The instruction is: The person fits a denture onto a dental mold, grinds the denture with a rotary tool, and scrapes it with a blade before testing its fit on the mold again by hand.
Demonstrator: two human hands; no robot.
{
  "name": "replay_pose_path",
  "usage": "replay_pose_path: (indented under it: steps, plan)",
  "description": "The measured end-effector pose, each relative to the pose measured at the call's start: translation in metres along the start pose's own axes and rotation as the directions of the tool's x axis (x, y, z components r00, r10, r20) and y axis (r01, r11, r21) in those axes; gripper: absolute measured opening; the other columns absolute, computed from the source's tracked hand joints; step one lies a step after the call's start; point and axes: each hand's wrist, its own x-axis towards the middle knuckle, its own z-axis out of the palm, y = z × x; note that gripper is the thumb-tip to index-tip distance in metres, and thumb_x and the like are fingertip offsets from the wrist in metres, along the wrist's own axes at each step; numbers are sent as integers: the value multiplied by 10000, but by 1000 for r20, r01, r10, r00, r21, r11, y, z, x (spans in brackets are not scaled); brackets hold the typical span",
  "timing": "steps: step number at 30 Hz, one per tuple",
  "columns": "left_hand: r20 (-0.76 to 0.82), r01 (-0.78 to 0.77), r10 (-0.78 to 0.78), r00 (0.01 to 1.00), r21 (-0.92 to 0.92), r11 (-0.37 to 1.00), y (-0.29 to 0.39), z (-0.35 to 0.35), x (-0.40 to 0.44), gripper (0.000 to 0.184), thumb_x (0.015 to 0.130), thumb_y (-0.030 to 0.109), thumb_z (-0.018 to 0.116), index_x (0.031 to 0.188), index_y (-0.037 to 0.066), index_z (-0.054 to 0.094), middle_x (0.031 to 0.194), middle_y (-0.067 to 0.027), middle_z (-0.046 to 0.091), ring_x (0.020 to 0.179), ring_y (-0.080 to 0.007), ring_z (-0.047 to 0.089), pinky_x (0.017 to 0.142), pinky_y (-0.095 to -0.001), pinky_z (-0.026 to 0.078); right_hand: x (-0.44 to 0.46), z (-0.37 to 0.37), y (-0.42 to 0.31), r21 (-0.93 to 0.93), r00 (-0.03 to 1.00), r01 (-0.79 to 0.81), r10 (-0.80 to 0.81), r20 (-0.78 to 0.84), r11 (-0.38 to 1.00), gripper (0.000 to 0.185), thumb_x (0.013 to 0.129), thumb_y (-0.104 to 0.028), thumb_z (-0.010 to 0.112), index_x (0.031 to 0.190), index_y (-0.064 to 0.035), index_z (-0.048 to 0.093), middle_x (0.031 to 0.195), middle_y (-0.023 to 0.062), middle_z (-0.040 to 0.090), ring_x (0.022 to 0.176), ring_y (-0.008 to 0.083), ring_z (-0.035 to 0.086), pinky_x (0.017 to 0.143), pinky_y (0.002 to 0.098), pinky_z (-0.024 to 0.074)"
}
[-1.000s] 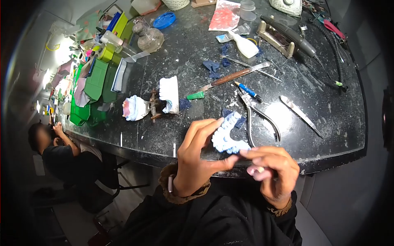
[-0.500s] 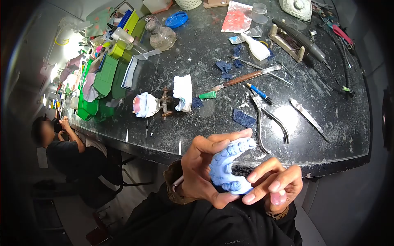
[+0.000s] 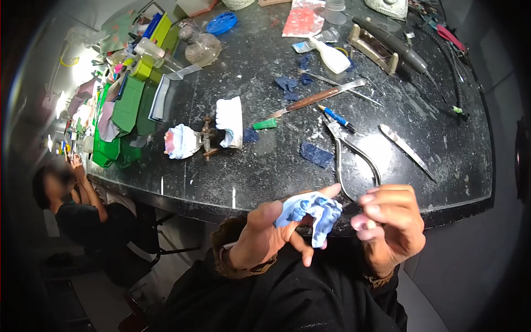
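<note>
My left hand (image 3: 265, 229) is closed around a dental cast (image 3: 310, 213) stained blue over its teeth, tilted above my lap at the table's front edge. Apart from it, to the right, my right hand (image 3: 394, 227) pinches a small pink denture piece (image 3: 362, 222) between thumb and fingers. Beyond my hands lie wire pliers (image 3: 340, 146) with spread handles and a piece of dark blue paper (image 3: 316, 154). An articulator (image 3: 209, 138) stands farther left, carrying a white cast (image 3: 229, 123) and another cast with pink on it (image 3: 181, 141).
On the black table (image 3: 265, 182) lie a wooden-handled spatula (image 3: 315, 100), a blue pencil (image 3: 337, 118), a knife-like tool (image 3: 406, 150) and a green cap (image 3: 265, 124). A handpiece (image 3: 392, 47) rests on its stand. Green boxes (image 3: 126, 105) line the left, where another person (image 3: 72, 205) sits.
My left hand has turned and tilted the cast. My right hand has drawn away from it to the right, lifting the pink denture piece. The view has shifted slightly.
</note>
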Motion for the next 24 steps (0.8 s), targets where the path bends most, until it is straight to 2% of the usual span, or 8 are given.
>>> replay_pose_path:
  steps: [4, 9, 12, 14, 17, 18, 19, 24]
  plan:
    - [-61, 1, 15, 998, 251, 968, 3, 6, -3, 967, 799, 643, 424, 1328, -146, 242, 989, -229, 569, 766, -236, 628, 422, -275, 531, 2, 7, 2, 31, 996, -8, 5, 93, 999, 278, 618, -81, 772, 870, -8, 679, 832, 102, 670, 793, 250, 651, 716, 323, 541]
    - [-123, -178, 247, 961, 411, 894, -5, 7, -1, 658, 914, 588, 288, 1079, -36, 415, 897, -173, 578, 652, -157, 593, 365, -190, 425, -2, 14, 4, -40, 993, 24, -19, 121, 999, 272, 626, -35, 772, 876, 21, 681, 837, 132, 665, 739, 247, 670, 643, 306, 561]
    - [-22, -301, 340, 940, 418, 857, -13, -3, -3, 603, 945, 488, 300, 1140, -65, 437, 975, -128, 553, 717, -84, 546, 524, -200, 438, -7, 18, 3, -101, 992, 55, -43, 117, 993, 311, 630, 13, 773, 921, 35, 664, 833, 175, 661, 738, 241, 678, 627, 290, 556]
    - [-80, -345, 442, 893, 509, 788, -17, 5, 1, 500, 920, 390, 412, 1110, -72, 443, 955, -136, 549, 704, -94, 544, 554, -234, 446, -12, 23, 2, -148, 995, 59, -47, 83, 987, 317, 626, 17, 769, 927, 32, 670, 850, 160, 657, 715, 227, 672, 591, 274, 547]
    - [22, -454, 634, 773, 717, 528, -23, 5, 7, 382, 844, 222, 541, 1063, -77, 450, 936, -149, 532, 691, -113, 543, 584, -268, 455, -16, 29, 4, -151, 994, 102, -94, 55, 983, 313, 634, -7, 758, 933, 33, 676, 872, 135, 650, 713, 212, 661, 566, 263, 538]
    - [98, -486, 687, 720, 778, 399, -23, 3, 8, 359, 812, 162, 578, 1047, -78, 453, 931, -153, 524, 688, -121, 543, 592, -276, 457, -16, 30, 2, -111, 997, 65, -59, 59, 992, 323, 631, -9, 756, 941, 32, 676, 874, 134, 650, 715, 211, 661, 571, 263, 538]
    - [97, -482, 671, 735, 771, 416, -21, 2, 7, 341, 777, 89, 607, 1038, -71, 456, 938, -157, 501, 686, -136, 546, 592, -271, 454, -15, 31, -2, -70, 998, 28, -24, 65, 997, 333, 627, -10, 755, 948, 32, 676, 876, 134, 650, 718, 210, 660, 576, 263, 537]
    - [114, -544, 663, 740, 682, 489, -26, -9, 2, 356, 786, 125, 619, 1054, -46, 460, 962, -159, 493, 704, -150, 554, 613, -278, 458, -18, 24, 1, 330, 976, -193, 145, 165, 924, 339, 646, 10, 709, 984, 5, 685, 1058, 171, 604, 774, 265, 673, 632, 244, 539]
